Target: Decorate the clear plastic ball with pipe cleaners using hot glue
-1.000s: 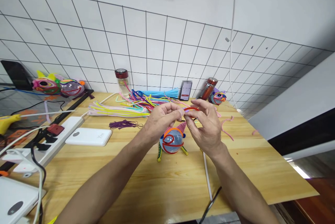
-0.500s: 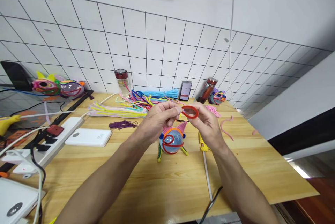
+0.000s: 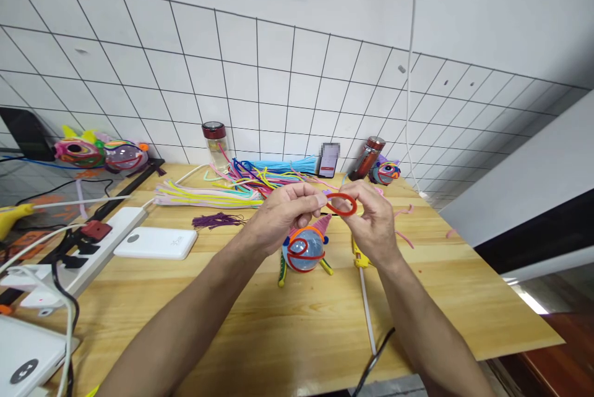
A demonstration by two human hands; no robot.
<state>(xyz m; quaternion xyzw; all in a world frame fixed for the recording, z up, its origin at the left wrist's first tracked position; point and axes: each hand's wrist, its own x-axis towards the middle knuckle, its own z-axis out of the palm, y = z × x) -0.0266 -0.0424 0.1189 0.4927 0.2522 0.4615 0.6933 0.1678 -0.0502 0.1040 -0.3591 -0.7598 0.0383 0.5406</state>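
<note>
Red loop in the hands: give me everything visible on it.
The red loop looks like a soft, fuzzy craft stem bent into a ring, oval from this view, its middle open. It's held up above the wooden table. The left hand pinches its left end; the right hand is at its right side, exact grip hidden. Any join can't be made out.

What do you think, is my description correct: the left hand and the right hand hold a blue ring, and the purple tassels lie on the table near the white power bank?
Not quite: the head view shows that the ring held by the left hand and the right hand is red, not blue. The rest is right.
</note>
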